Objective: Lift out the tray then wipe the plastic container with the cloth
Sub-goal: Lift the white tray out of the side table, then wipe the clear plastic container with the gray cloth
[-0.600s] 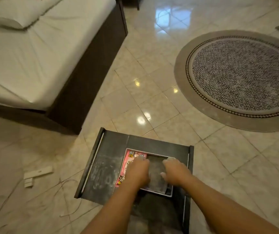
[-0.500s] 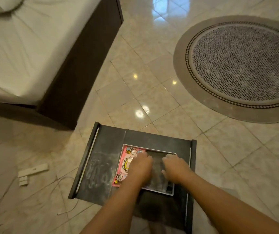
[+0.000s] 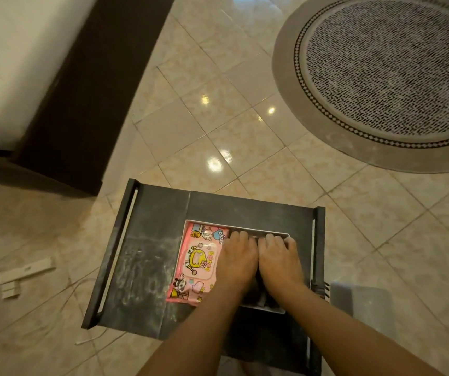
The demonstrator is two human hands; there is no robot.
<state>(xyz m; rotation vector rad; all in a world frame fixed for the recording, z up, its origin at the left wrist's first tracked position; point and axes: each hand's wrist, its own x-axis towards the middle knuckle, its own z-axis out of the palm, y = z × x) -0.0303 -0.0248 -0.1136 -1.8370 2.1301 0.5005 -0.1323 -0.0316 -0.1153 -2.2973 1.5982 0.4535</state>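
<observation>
A white-rimmed plastic container [image 3: 207,222] sits in a dark open drawer [image 3: 147,267] on the floor. A pink cartoon-printed wipes pack [image 3: 197,263] fills its left half. In the right half lies a dark grey tray [image 3: 255,301], mostly hidden under my hands. My left hand [image 3: 238,263] and my right hand [image 3: 279,263] lie side by side, palms down, with the fingers curled over the tray's far edge just inside the container's rim. No cloth is visible.
A dark bed frame [image 3: 82,104] stands at the left and a round patterned rug [image 3: 380,77] lies at the upper right. On the tiles to the left are a white power strip [image 3: 25,272] and a thin cable [image 3: 90,340]. A grey flat object [image 3: 359,297] touches the drawer's right side.
Both hands have slid toward the far rim of the container and come closer together. The view has tilted further down onto the drawer.
</observation>
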